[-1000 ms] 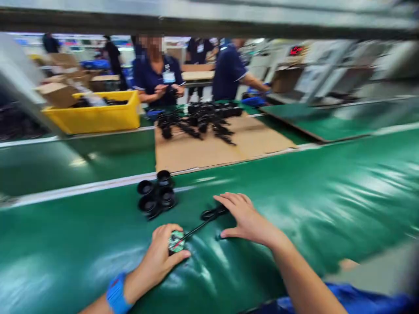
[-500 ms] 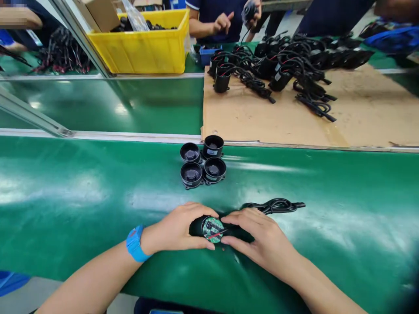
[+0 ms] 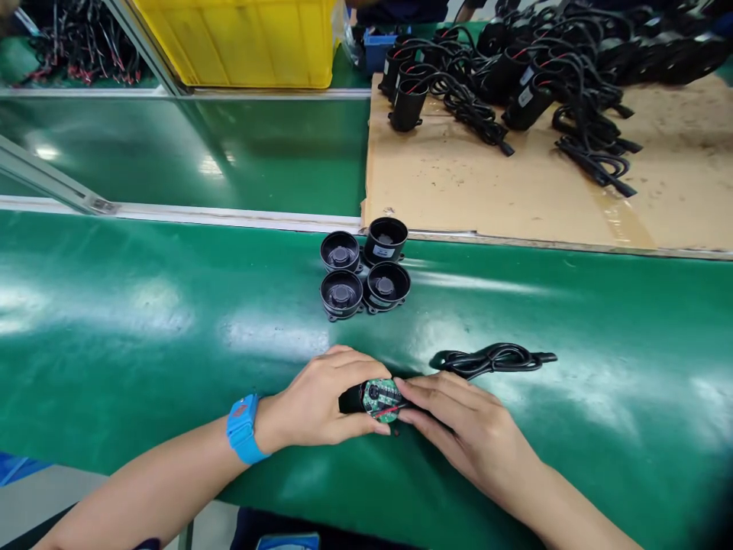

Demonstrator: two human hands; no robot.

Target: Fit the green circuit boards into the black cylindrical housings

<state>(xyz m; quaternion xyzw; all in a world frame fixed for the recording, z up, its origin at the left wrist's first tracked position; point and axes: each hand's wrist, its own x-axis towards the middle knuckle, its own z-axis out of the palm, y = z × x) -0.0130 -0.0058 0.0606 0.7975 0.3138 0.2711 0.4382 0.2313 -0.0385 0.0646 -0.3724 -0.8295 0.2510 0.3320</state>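
Low on the green bench (image 3: 143, 321), the left hand (image 3: 321, 397) is closed round a black cylindrical housing (image 3: 350, 399) lying on its side, long axis left to right, its round green circuit board (image 3: 382, 399) facing the right hand (image 3: 466, 431). That hand's fingertips pinch the board's edge. A coiled black cable (image 3: 492, 359) lies just beyond. Four black cups (image 3: 363, 275) stand farther off; their labels are unreadable.
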